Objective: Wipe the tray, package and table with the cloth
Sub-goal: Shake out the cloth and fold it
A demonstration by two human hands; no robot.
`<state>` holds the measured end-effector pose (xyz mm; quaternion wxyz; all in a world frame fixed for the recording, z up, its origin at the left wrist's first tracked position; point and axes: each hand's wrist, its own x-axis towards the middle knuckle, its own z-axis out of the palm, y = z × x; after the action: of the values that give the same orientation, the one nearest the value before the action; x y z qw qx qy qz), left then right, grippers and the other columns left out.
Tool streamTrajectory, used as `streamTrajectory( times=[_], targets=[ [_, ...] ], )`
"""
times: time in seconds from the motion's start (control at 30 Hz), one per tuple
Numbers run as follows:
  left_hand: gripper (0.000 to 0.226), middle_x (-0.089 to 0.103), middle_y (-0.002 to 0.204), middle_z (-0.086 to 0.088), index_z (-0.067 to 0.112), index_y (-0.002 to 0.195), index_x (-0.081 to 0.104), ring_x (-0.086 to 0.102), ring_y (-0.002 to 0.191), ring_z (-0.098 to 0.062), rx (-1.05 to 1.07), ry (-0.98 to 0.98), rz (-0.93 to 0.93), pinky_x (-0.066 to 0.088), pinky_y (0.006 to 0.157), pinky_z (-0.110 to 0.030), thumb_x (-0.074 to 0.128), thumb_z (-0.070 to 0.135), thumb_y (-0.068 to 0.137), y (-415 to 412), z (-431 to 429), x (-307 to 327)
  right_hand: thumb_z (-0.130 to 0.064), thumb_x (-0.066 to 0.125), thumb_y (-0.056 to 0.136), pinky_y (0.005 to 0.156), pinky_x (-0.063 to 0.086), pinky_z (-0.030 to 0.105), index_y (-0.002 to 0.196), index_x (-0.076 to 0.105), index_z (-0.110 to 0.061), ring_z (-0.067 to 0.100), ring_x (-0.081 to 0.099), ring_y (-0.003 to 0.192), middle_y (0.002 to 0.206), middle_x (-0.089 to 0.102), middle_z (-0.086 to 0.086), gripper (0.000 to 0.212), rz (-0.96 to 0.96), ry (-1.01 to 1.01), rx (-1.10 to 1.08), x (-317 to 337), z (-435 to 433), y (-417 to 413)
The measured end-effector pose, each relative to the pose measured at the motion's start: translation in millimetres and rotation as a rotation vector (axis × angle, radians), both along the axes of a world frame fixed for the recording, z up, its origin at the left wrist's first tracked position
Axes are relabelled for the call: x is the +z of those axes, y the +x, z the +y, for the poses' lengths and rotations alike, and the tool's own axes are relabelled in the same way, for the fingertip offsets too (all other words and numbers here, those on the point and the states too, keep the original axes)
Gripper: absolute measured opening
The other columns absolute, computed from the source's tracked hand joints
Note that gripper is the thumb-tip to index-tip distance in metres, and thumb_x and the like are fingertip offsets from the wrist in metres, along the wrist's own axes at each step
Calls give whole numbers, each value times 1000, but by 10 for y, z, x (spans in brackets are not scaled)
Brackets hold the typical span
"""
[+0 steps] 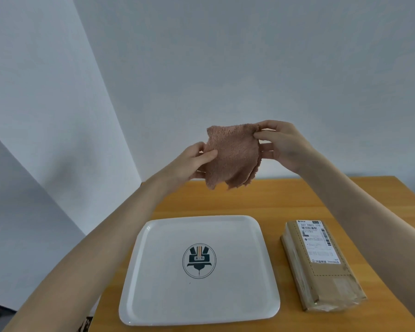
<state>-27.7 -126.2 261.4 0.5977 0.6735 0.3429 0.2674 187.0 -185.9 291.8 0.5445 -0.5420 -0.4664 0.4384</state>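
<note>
A pinkish-brown fluffy cloth (233,156) hangs in the air above the far part of the table, folded in layers. My left hand (192,161) pinches its left edge between thumb and fingers. My right hand (280,144) pinches its upper right corner. Below, a white square tray (153,283) with a round dark logo in its middle lies flat on the wooden table (261,200). To the right of the tray lies a brown cardboard package (326,281) with a white shipping label on top.
The table's left edge runs close beside the tray. White walls stand behind and to the left, with a corner at the left. A strip of bare wood separates tray and package.
</note>
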Motion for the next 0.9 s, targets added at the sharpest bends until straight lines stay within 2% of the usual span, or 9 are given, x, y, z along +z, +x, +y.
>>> streamTrajectory(
  times=[0.07,0.2,0.33,0.43,0.53,0.63,0.73,0.8,0.9],
  targets=[
    [26,58,105,-2,8,113,48,61,92,-19,57,27,76,53,73,-32,45,30,99,54,-13,26,1,49,93,57,54,28,90,60,-9,21,61,59,78,58,8,15,78,-45,-4,-62,29,-11],
    [23,59,98,-2,10,106,51,59,85,-16,125,-114,39,46,64,-27,46,31,99,145,-29,35,-6,47,96,56,55,25,102,56,-6,16,64,59,83,60,9,11,296,-184,-8,-335,79,-63],
    [23,57,95,-6,11,104,55,57,84,-19,103,-206,10,46,67,-28,46,31,99,163,-72,-8,-37,43,98,61,58,38,122,42,-4,31,69,71,87,68,23,41,552,-527,24,-743,9,-152],
    [24,58,101,-9,10,105,57,57,89,-21,99,-261,-16,47,70,-29,44,29,99,150,-90,-42,-68,27,90,85,51,50,134,34,2,39,62,105,120,59,27,83,656,-728,182,-1014,-96,-253],
    [26,59,98,-7,10,106,58,58,85,-18,85,-286,-23,49,65,-26,44,31,100,105,-78,-74,-79,18,82,106,31,55,118,51,3,38,50,121,127,56,21,96,751,-647,280,-1084,-174,-349],
    [26,62,89,-4,7,104,59,60,78,-14,48,-304,-28,52,61,-21,46,29,99,23,-73,-88,-64,41,83,104,36,47,100,60,-4,30,54,109,106,61,14,65,737,-418,272,-957,-203,-369],
    [15,65,87,-2,5,100,61,64,78,-12,-11,-285,-22,53,64,-18,54,17,95,-98,-58,-74,-27,55,86,79,51,34,97,62,-9,22,56,86,92,58,9,23,469,-284,222,-817,-242,-314],
    [20,68,95,-5,6,110,58,68,81,-13,-25,-279,-1,55,68,-19,60,6,89,-176,-47,-48,-11,54,89,69,51,33,106,61,-5,21,58,80,92,60,8,20,344,-213,208,-737,-263,-270],
    [41,68,104,-12,3,124,53,70,84,-14,-25,-251,47,56,70,-20,62,-5,85,-218,-61,-24,4,55,87,68,51,34,113,60,-1,23,61,82,95,62,12,27,172,-186,217,-603,-288,-229]
  ],
)
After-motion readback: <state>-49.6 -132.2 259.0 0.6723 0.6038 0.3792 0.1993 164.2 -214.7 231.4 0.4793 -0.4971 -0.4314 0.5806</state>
